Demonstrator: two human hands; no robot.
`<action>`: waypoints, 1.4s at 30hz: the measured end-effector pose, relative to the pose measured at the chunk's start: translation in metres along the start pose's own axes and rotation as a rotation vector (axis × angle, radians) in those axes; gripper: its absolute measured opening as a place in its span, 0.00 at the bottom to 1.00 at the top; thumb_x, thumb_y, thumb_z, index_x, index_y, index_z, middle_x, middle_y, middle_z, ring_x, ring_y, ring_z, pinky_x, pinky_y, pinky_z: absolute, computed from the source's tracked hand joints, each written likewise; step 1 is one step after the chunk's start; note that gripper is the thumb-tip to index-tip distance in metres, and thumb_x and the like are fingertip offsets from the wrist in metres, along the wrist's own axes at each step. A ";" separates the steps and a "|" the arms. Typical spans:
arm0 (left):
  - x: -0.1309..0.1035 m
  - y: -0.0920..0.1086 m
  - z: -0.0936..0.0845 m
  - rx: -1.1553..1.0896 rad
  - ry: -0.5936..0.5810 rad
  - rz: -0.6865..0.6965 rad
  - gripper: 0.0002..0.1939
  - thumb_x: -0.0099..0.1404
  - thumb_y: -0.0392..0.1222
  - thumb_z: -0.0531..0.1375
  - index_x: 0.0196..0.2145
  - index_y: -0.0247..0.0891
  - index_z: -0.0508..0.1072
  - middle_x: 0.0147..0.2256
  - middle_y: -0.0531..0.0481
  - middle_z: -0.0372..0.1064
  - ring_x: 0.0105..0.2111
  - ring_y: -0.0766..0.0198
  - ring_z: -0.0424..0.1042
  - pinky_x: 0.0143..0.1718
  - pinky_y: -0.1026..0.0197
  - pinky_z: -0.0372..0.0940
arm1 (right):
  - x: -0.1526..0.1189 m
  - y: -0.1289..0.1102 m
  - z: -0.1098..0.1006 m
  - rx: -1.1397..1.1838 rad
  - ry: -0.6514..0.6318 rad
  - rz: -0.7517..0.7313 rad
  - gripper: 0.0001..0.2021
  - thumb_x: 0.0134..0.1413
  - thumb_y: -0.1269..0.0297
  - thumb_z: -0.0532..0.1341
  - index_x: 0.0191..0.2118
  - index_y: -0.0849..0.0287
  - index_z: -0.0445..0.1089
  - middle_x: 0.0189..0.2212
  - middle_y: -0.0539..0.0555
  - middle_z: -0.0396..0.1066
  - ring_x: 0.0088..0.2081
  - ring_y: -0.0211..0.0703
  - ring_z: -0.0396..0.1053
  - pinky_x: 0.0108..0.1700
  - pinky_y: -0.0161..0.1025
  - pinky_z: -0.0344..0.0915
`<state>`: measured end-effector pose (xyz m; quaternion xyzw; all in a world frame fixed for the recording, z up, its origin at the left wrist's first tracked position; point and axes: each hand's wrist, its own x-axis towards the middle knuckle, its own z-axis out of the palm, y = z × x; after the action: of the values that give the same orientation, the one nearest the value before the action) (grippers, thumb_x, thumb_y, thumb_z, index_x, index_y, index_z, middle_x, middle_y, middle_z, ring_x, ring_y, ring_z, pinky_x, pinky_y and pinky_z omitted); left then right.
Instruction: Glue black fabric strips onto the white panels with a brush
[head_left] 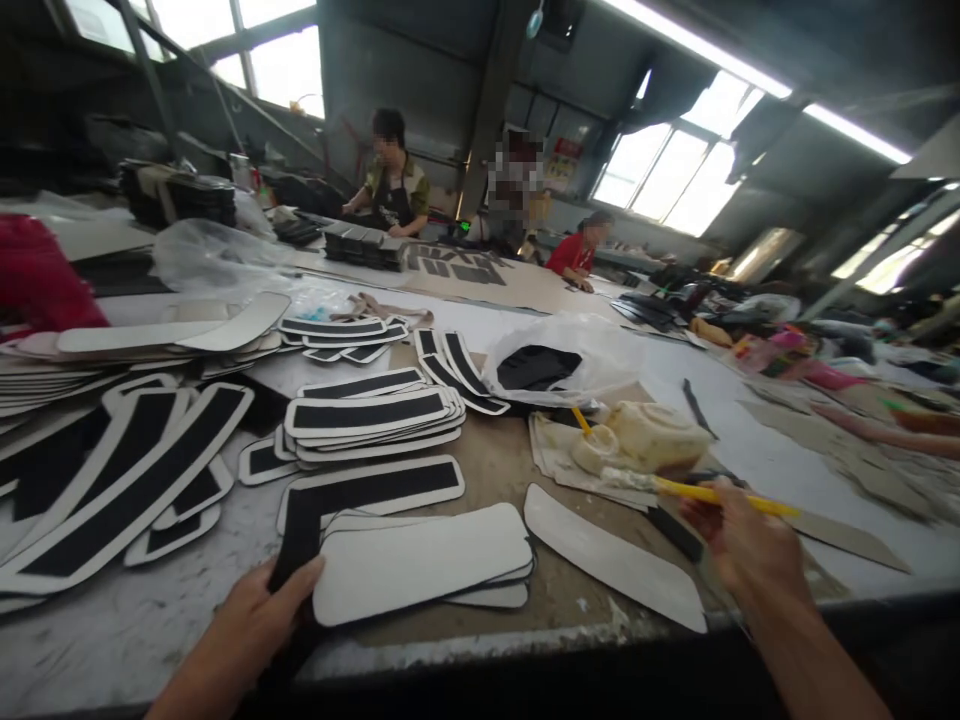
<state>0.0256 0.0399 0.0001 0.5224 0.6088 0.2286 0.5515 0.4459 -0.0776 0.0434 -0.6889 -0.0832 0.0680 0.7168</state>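
Observation:
My left hand (259,610) is closed around a black strip (298,530) at the table's near edge. Its thumb lies by the left end of a stack of pale panels (420,565). In my right hand (754,555) is a yellow-handled brush (701,491), its pale bristles pointing left. The bristle end is just in front of a cream-coated plastic container (656,437) with a yellow stick (580,420) at its opening. A curved pale piece (615,555) lies flat between my hands. Behind the stack rests a white-edged panel with a black middle (397,485).
Piled black-and-white panels (371,412) stand beyond my left hand, with longer ones (135,490) farther left. A clear plastic bag (600,350) holds black material. Two co-workers, one in a dark apron (394,205) and one in red (574,255), are at the far tables. A forearm (892,430) reaches in from the right.

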 end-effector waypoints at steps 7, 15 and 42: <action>0.000 0.001 -0.003 -0.094 -0.137 0.001 0.20 0.54 0.59 0.54 0.20 0.38 0.59 0.16 0.59 0.54 0.18 0.69 0.51 0.19 0.66 0.47 | -0.154 0.003 0.057 0.139 -0.620 0.224 0.16 0.38 0.55 0.67 0.30 0.62 0.66 0.22 0.49 0.68 0.21 0.35 0.66 0.21 0.29 0.67; 0.005 -0.013 -0.007 -0.183 -0.201 0.001 0.19 0.56 0.58 0.52 0.22 0.38 0.60 0.18 0.58 0.55 0.19 0.69 0.51 0.20 0.66 0.48 | -0.221 0.034 0.112 0.092 -0.890 0.217 0.14 0.51 0.54 0.59 0.31 0.62 0.65 0.20 0.49 0.66 0.22 0.37 0.66 0.24 0.33 0.66; 0.013 -0.028 -0.002 -0.055 -0.179 0.024 0.23 0.52 0.63 0.53 0.18 0.39 0.59 0.16 0.57 0.52 0.18 0.66 0.53 0.20 0.65 0.51 | -0.152 0.013 0.060 -0.447 -0.576 -0.275 0.16 0.51 0.50 0.57 0.32 0.60 0.65 0.17 0.49 0.65 0.20 0.41 0.66 0.24 0.35 0.64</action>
<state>0.0148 0.0420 -0.0285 0.5328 0.5443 0.2040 0.6150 0.2852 -0.0503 0.0289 -0.7632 -0.3851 0.1421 0.4990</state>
